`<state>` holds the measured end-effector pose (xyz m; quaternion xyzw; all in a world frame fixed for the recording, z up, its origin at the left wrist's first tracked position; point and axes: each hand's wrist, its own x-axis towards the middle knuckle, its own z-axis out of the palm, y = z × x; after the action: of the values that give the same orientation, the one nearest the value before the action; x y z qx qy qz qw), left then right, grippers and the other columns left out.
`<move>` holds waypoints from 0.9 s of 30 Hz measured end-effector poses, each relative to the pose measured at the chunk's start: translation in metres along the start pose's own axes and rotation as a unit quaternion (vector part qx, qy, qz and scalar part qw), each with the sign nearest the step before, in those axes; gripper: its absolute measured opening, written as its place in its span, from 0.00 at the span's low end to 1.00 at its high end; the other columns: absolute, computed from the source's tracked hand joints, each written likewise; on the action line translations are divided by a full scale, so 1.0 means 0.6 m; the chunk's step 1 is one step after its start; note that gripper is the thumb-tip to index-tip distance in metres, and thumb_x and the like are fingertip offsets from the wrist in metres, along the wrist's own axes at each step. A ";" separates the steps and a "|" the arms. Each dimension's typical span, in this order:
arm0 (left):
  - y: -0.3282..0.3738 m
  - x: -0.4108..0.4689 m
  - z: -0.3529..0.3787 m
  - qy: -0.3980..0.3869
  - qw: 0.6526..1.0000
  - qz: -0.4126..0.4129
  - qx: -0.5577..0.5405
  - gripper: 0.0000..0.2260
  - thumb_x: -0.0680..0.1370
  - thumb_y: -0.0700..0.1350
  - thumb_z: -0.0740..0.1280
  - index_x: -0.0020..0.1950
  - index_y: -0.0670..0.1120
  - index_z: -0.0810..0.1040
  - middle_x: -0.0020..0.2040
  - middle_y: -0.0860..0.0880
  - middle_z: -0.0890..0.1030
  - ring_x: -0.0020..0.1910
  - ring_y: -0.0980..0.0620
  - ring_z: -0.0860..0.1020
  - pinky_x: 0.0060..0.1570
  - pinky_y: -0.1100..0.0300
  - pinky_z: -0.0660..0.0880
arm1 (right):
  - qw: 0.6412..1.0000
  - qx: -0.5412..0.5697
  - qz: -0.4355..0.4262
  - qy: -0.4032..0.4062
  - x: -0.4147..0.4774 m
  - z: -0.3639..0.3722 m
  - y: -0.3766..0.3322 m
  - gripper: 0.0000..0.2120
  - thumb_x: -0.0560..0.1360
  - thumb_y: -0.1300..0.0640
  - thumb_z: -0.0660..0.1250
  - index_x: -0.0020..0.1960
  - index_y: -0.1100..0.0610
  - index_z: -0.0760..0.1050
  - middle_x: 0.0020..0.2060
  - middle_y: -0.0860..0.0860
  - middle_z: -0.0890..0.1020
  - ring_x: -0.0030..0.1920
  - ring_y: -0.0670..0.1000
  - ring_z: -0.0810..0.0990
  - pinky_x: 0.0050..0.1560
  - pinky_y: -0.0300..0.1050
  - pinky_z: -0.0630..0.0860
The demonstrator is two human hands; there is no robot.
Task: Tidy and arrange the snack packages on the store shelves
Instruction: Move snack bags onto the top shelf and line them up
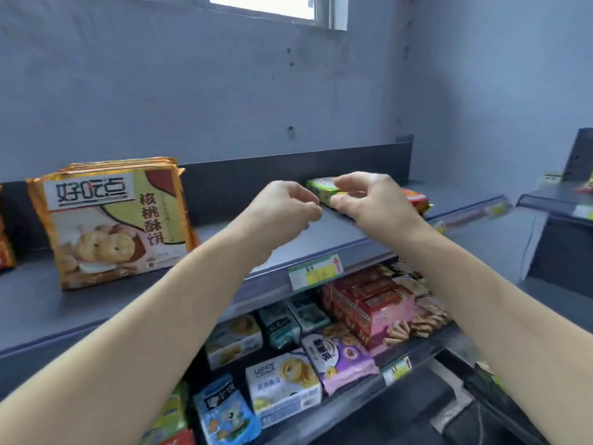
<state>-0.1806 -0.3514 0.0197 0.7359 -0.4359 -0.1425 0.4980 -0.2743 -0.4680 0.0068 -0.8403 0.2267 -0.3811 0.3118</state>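
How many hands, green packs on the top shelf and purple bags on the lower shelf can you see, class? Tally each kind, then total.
Hands: 2, the left hand and the right hand.
Green packs on the top shelf: 1, the green pack pinched by the right hand.
Purple bags on the lower shelf: 1, the purple bag.
Total: 4.

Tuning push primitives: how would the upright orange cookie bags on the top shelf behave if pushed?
Likely tip before sliding: the orange cookie bags stand upright, tall on narrow bases. Probably light and slippery; the film looks glossy with thin crimped edges. Printed cookies suggest brittle contents; push low, gently.
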 end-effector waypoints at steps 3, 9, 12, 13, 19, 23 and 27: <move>0.020 0.026 0.062 -0.007 1.000 -0.022 -0.005 0.04 0.75 0.39 0.66 0.42 0.46 0.76 0.43 0.45 0.78 0.42 0.50 0.78 0.47 0.55 0.76 | 1.000 -0.004 0.025 0.018 0.014 -0.061 0.062 0.16 0.75 0.58 0.67 0.62 0.59 0.76 0.58 0.52 0.80 0.58 0.50 0.78 0.62 0.43 0.72; 0.035 0.090 0.142 0.011 0.997 -0.076 0.000 0.03 0.76 0.39 0.65 0.42 0.44 0.75 0.45 0.43 0.77 0.43 0.48 0.76 0.44 0.56 0.75 | 0.994 0.016 0.094 0.045 0.045 -0.145 0.161 0.15 0.76 0.58 0.66 0.62 0.60 0.75 0.57 0.54 0.79 0.52 0.50 0.77 0.48 0.40 0.73; 0.035 0.127 0.174 0.020 0.995 -0.098 0.000 0.04 0.76 0.39 0.65 0.41 0.44 0.73 0.43 0.44 0.74 0.42 0.47 0.72 0.42 0.57 0.71 | 0.991 0.024 0.120 0.050 0.063 -0.160 0.195 0.16 0.77 0.57 0.65 0.63 0.61 0.74 0.55 0.54 0.78 0.50 0.50 0.76 0.44 0.41 0.71; 0.033 0.139 0.184 0.022 0.994 -0.110 -0.004 0.06 0.76 0.39 0.65 0.40 0.45 0.72 0.41 0.45 0.72 0.42 0.47 0.71 0.41 0.57 0.70 | 0.990 0.024 0.128 0.047 0.069 -0.160 0.206 0.16 0.77 0.57 0.65 0.63 0.61 0.73 0.54 0.54 0.78 0.49 0.49 0.75 0.43 0.41 0.70; 0.017 0.213 0.224 0.052 0.983 -0.172 -0.048 0.13 0.77 0.45 0.66 0.59 0.41 0.72 0.43 0.47 0.74 0.46 0.46 0.76 0.51 0.53 0.78 | 0.985 0.018 0.166 0.041 0.122 -0.148 0.249 0.22 0.77 0.54 0.65 0.68 0.62 0.69 0.62 0.57 0.75 0.52 0.52 0.77 0.47 0.44 0.73; 0.019 0.244 0.236 0.036 0.977 -0.194 -0.078 0.12 0.78 0.46 0.65 0.59 0.43 0.70 0.51 0.45 0.74 0.47 0.47 0.75 0.51 0.52 0.78 | 0.979 -0.003 0.203 0.026 0.168 -0.138 0.271 0.22 0.78 0.51 0.64 0.66 0.63 0.69 0.58 0.58 0.77 0.51 0.54 0.79 0.48 0.49 0.77; 0.012 0.271 0.237 0.025 0.972 -0.216 -0.094 0.14 0.79 0.47 0.65 0.61 0.43 0.70 0.54 0.44 0.73 0.49 0.46 0.74 0.49 0.53 0.77 | 0.970 -0.028 0.240 0.011 0.200 -0.134 0.284 0.17 0.78 0.49 0.63 0.52 0.64 0.73 0.42 0.57 0.81 0.35 0.49 0.77 0.30 0.41 0.68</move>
<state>-0.1818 -0.5666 -0.0034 0.7657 -0.2388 -0.2687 0.5335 -0.2887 -0.6902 -0.0108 -0.7655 0.4359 -0.2976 0.3681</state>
